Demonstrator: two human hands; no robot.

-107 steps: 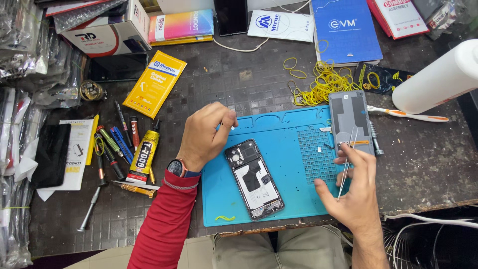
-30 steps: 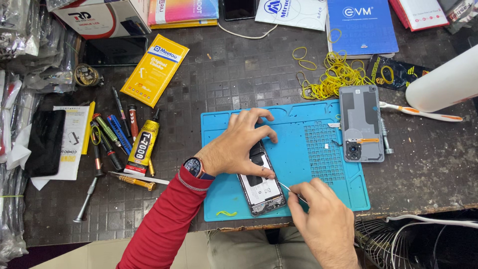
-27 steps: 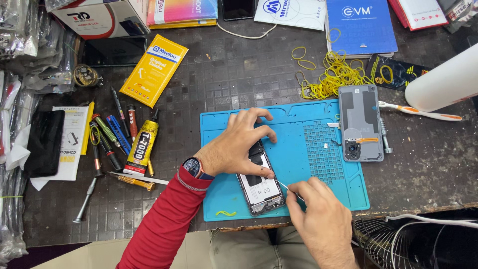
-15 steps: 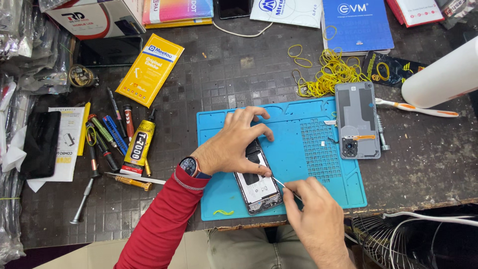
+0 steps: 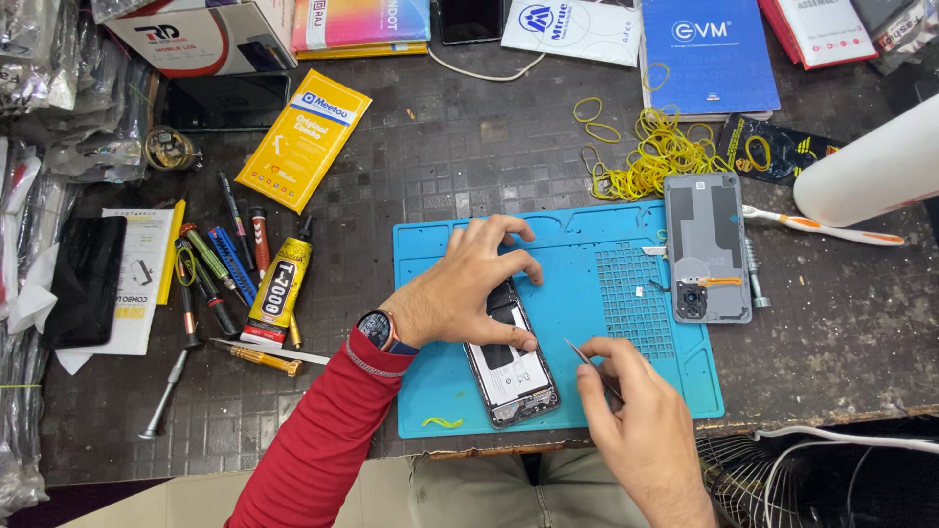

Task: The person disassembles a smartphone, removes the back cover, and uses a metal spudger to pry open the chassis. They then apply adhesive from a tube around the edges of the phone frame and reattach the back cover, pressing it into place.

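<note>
Glue tube (image 5: 279, 290), rubber bands (image 5: 657, 156), toothbrush (image 5: 822, 227)

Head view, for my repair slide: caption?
Left hand steadies an opened phone on a blue mat; right hand holds tweezers.

Open blue mat (image 5: 587, 293) between the opened phone (image 5: 511, 372) and grey back cover (image 5: 706, 246); left side's jammed with screwdrivers (image 5: 210, 279) and glue tube (image 5: 279, 288), rubber bands (image 5: 655, 156) behind.
</note>
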